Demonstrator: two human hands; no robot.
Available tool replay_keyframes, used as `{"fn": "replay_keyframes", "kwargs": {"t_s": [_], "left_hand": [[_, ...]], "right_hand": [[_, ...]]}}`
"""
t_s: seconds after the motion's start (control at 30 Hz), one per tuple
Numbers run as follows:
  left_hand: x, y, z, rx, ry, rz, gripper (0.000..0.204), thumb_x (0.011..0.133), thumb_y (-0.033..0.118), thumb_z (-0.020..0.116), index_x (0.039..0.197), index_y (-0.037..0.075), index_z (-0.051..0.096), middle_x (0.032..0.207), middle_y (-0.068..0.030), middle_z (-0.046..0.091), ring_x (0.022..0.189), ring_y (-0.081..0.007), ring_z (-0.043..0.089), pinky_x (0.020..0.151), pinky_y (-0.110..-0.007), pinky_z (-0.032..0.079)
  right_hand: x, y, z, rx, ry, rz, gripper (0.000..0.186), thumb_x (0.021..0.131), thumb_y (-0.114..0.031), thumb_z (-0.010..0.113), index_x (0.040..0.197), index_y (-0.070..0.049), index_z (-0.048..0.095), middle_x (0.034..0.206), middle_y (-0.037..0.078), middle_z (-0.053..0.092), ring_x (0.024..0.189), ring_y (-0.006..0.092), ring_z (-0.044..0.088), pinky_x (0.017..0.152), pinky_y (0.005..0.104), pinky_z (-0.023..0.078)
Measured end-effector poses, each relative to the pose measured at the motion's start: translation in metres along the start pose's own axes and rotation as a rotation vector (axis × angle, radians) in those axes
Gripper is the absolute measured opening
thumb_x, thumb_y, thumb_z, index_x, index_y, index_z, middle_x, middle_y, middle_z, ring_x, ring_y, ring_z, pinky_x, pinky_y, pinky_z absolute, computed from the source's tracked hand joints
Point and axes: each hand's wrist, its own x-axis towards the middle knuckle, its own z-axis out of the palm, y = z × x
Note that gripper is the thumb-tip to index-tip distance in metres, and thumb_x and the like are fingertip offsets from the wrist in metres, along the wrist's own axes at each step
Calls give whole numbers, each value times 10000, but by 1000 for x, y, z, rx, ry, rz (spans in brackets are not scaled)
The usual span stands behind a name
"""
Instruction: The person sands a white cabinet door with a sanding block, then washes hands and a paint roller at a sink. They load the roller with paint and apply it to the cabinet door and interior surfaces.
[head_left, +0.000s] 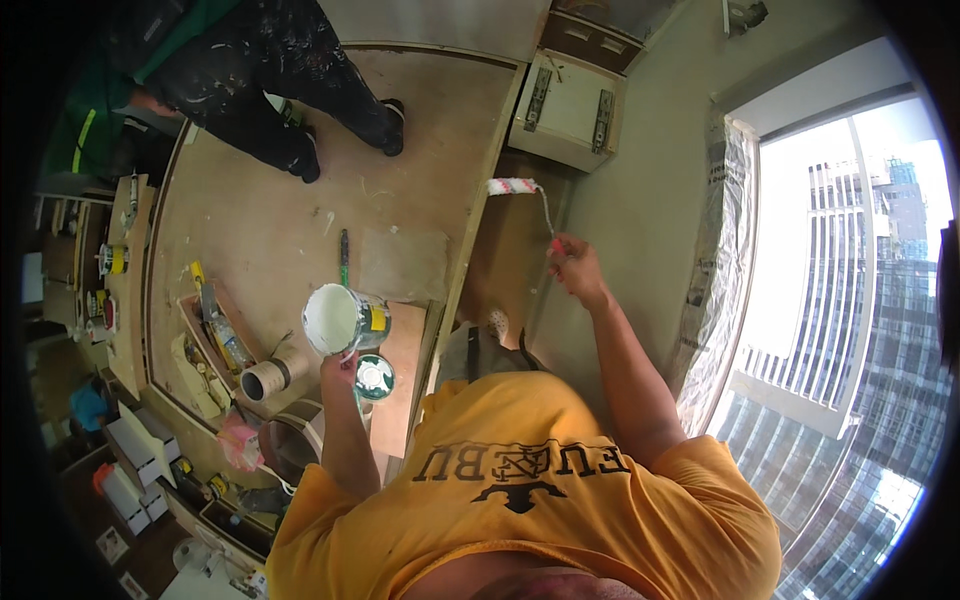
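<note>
My right hand (pixel 577 268) is closed round the pink handle of a paint roller (pixel 512 187), held out to the right of centre. The roller's fluffy sleeve is white with pink stripes, and its bent wire frame runs back to my fist. On the left, my left hand (pixel 342 368) grips a paint bucket (pixel 376 320) low at its near side. The bucket is tilted, so its white-coated inside shows; a yellow label is on its wall. Just beyond it lies a green-handled tool (pixel 344 258). A smaller green-rimmed tub (pixel 374 377) with white on top stands beside my left wrist.
Another person (pixel 270 90) in paint-spotted dark trousers stands on the wide board (pixel 400 190) at upper left. A wooden tool box (pixel 190 312) and a cardboard tube (pixel 264 382) lie at left. A drawer unit (pixel 568 110) is ahead; a plastic-edged window (pixel 740 250) is at right.
</note>
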Motion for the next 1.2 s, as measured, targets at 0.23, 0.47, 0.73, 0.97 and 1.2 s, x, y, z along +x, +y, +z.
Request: {"fn": "replay_keyframes", "kwargs": {"t_s": [0.23, 0.47, 0.73, 0.97, 1.2], "left_hand": [[-35, -15, 13, 168, -165, 5, 261, 885, -57, 459, 1130, -146, 468, 1079, -237, 580, 1049, -397, 606, 903, -561, 568], [-44, -56, 100, 397, -357, 28, 311, 903, -60, 430, 1200, -83, 522, 1183, -196, 588, 1088, -333, 620, 930, -501, 574], [-97, -18, 234, 421, -543, 50, 475, 865, -86, 415, 1339, -60, 434, 1306, -192, 541, 1086, -354, 635, 894, -451, 606], [-200, 35, 355, 357, -747, 70, 696, 760, -154, 424, 1432, 23, 392, 1364, -164, 512, 1200, -323, 579, 934, -420, 574], [-244, 51, 447, 369, -746, 73, 805, 750, -158, 419, 1503, 54, 227, 1427, -218, 421, 1218, -338, 566, 951, -430, 570]], "right_hand": [[92, -29, 16, 171, 68, -34, 367, 885, -91, 672, 1214, 56, 601, 879, 85, 673, 604, 123, 616, 503, 261, 485], [155, -84, 2, 134, -22, -88, 369, 891, -102, 676, 1212, 64, 603, 913, 85, 676, 636, 130, 635, 525, 262, 499], [208, -165, -27, 188, 112, -125, 446, 887, -116, 678, 1281, 61, 570, 957, 94, 665, 654, 131, 636, 550, 260, 500], [229, -230, -33, 116, 80, -167, 443, 899, -105, 671, 1295, 62, 563, 988, 94, 660, 661, 126, 624, 548, 263, 486], [280, -253, -27, -26, -7, -176, 435, 903, -110, 684, 1299, 33, 574, 950, 89, 668, 664, 116, 618, 554, 261, 477]]}}
